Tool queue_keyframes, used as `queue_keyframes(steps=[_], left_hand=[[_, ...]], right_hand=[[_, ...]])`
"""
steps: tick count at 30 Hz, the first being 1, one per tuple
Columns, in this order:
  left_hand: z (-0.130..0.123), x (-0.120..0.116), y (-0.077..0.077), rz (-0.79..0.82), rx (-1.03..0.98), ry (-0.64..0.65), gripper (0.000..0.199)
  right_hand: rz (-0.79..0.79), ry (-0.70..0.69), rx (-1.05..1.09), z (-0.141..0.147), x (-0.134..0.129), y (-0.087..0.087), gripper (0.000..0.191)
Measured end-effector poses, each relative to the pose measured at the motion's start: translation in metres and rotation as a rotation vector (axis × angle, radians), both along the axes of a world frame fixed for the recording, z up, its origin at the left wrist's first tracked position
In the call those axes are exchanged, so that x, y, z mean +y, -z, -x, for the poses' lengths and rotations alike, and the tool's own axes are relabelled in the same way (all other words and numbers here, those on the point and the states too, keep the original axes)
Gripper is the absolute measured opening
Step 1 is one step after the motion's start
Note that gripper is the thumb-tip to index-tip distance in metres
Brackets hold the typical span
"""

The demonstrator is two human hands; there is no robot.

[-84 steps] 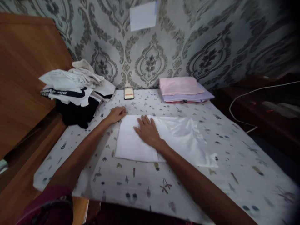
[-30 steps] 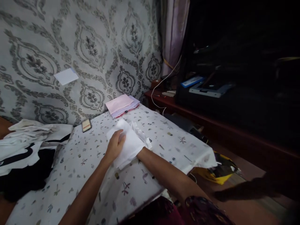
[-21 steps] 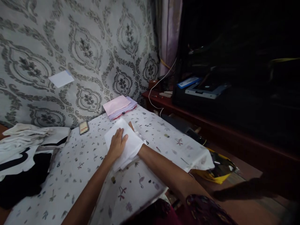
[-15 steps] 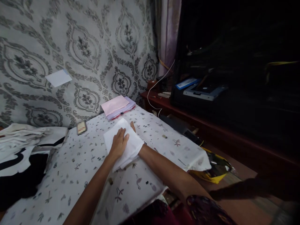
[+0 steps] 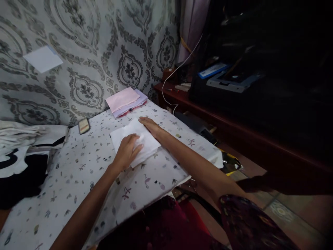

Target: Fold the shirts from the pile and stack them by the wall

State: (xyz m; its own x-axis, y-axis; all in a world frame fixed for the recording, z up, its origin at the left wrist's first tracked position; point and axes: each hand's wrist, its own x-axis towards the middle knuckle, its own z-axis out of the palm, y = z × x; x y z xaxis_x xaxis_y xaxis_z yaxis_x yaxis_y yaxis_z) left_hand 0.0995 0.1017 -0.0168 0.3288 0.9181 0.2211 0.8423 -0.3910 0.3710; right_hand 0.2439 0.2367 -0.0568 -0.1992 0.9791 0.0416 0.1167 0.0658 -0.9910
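Note:
A folded white cloth (image 5: 142,144) lies flat on the table, which has a white patterned cover (image 5: 101,163). My left hand (image 5: 128,151) rests on the cloth's near left part, its fingers stretched out and the thumb apart. Along the far right edge of the cloth lies my right hand (image 5: 151,126), fingers extended and flat, touching the edge. Neither hand grips anything. Just beyond the cloth is a stack of folded pink and lilac cloths (image 5: 126,100).
A small pixelated item (image 5: 84,126) lies near the wall. Black and white garments (image 5: 26,170) are piled at the left. On the right stands a dark red wooden cabinet (image 5: 234,139) with a white cable (image 5: 166,83) hanging by it. A white paper (image 5: 43,59) is on the wall.
My right hand has come out from beneath or behind the white cloth and now lies on its right edge. My left hand has slid slightly toward me. The view has shifted.

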Motion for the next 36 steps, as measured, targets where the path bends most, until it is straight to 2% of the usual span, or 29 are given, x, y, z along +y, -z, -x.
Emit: queue_keyframes(steps=[2, 5, 8, 10, 14, 17, 19, 22, 26, 29, 31, 34, 36], left_hand=[[0.001, -0.024, -0.005, -0.054, 0.154, 0.053, 0.043], [0.002, -0.051, -0.006, -0.111, 0.395, 0.013, 0.037], [0.002, -0.062, -0.005, -0.111, 0.533, -0.023, 0.013], [0.002, -0.065, -0.01, -0.121, 0.555, -0.019, 0.007], [0.002, -0.067, -0.021, -0.234, 0.6, -0.019, 0.018], [0.004, -0.067, -0.017, -0.287, 0.675, 0.067, 0.021], [0.005, -0.067, -0.008, -0.254, 0.679, 0.125, 0.021], [0.005, -0.069, 0.001, -0.178, 0.62, 0.114, 0.024], [0.008, -0.07, -0.009, -0.027, 0.475, 0.143, 0.021], [0.023, -0.054, -0.021, 0.1, 0.175, 0.102, 0.013], [0.042, -0.029, -0.023, 0.095, -0.003, -0.033, 0.016], [0.076, 0.023, -0.016, -0.017, -0.032, -0.366, 0.021], [0.094, 0.056, -0.007, -0.018, -0.012, -0.462, 0.022]], right_hand=[[0.035, -0.038, -0.021, -0.006, 0.0, 0.003, 0.047], [0.017, -0.047, -0.058, -0.01, -0.001, 0.004, 0.055], [-0.046, -0.034, -0.08, -0.01, -0.003, 0.004, 0.054], [-0.081, -0.027, -0.088, -0.009, -0.004, 0.004, 0.048], [-0.121, 0.0, -0.12, -0.008, -0.004, 0.007, 0.044], [-0.134, 0.019, -0.178, -0.012, -0.006, 0.008, 0.044], [-0.144, 0.014, -0.229, -0.015, -0.008, 0.007, 0.044], [-0.171, -0.01, -0.311, -0.022, -0.012, 0.002, 0.044], [-0.232, 0.001, -0.422, -0.025, -0.026, -0.016, 0.044], [-0.413, -0.048, -0.57, -0.018, -0.052, -0.03, 0.041], [-0.586, -0.195, -0.686, -0.009, -0.075, -0.035, 0.036], [-0.771, -0.483, -0.757, 0.005, -0.106, -0.03, 0.036], [-0.832, -0.598, -0.768, 0.01, -0.119, -0.022, 0.041]])
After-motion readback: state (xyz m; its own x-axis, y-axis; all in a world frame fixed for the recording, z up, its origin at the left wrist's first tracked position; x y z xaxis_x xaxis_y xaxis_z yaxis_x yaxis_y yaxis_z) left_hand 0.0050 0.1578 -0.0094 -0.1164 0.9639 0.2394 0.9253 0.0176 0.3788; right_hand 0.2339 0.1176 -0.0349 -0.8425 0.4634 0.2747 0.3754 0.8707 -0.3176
